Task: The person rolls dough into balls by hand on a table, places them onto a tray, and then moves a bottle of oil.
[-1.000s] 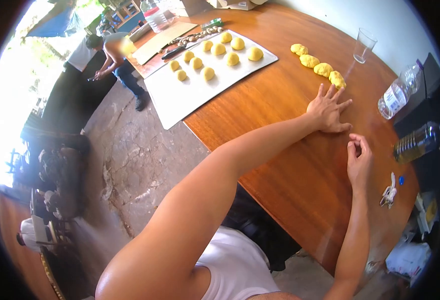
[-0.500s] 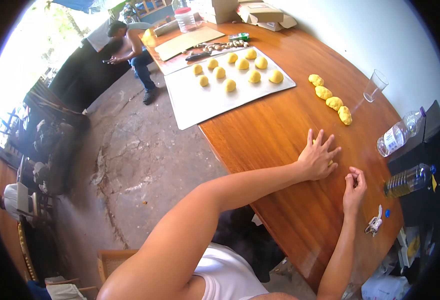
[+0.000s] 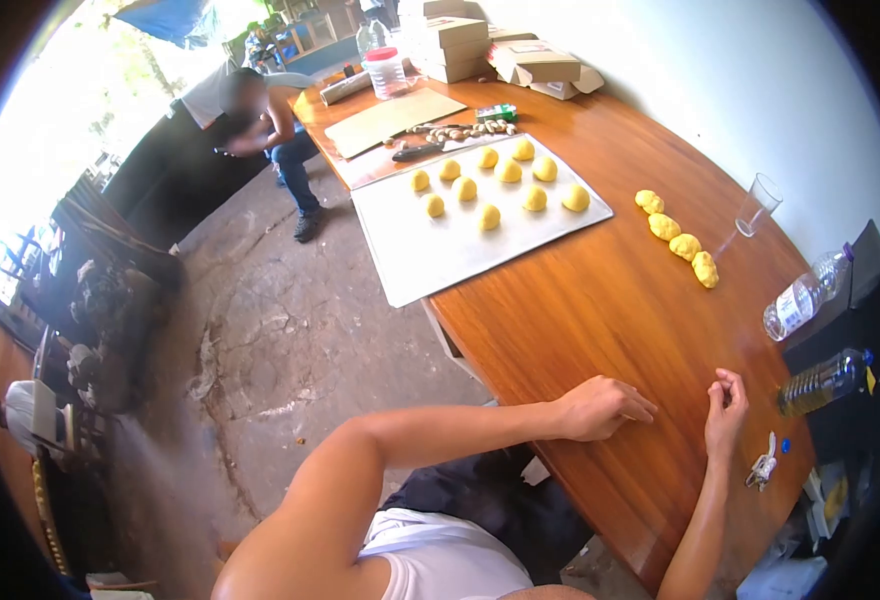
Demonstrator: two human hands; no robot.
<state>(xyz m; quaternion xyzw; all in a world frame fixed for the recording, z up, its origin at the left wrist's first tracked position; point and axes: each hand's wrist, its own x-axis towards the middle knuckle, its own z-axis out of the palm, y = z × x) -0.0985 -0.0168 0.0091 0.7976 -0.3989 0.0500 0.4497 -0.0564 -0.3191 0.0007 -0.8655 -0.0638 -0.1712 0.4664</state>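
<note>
My left hand (image 3: 605, 408) rests on the wooden table (image 3: 560, 310), fingers curled down and together. The yellow dough ball seen under it earlier is hidden now, apparently inside the cupped fingers. To its right, my right hand (image 3: 726, 415) is loosely closed on its side, with nothing visible in it. Beyond them lies a row of rough yellow dough pieces (image 3: 685, 246). Several smooth, round dough balls (image 3: 489, 216) sit on a pale metal baking tray (image 3: 410, 265) at the table's left edge.
A drinking glass (image 3: 759, 206), a clear bottle (image 3: 800, 305), an oil bottle (image 3: 822, 384) and keys (image 3: 762, 465) line the right side. Further back are a knife (image 3: 420, 152), nuts (image 3: 465, 131), a board (image 3: 395, 122), a red-lidded jar (image 3: 386, 75) and cardboard boxes (image 3: 535, 62). A person (image 3: 280, 125) sits at left.
My left hand went from flat with spread fingers over a dough ball to curled, and drew back toward me. My right hand stayed nearly in place. The whole view shifted slightly downward.
</note>
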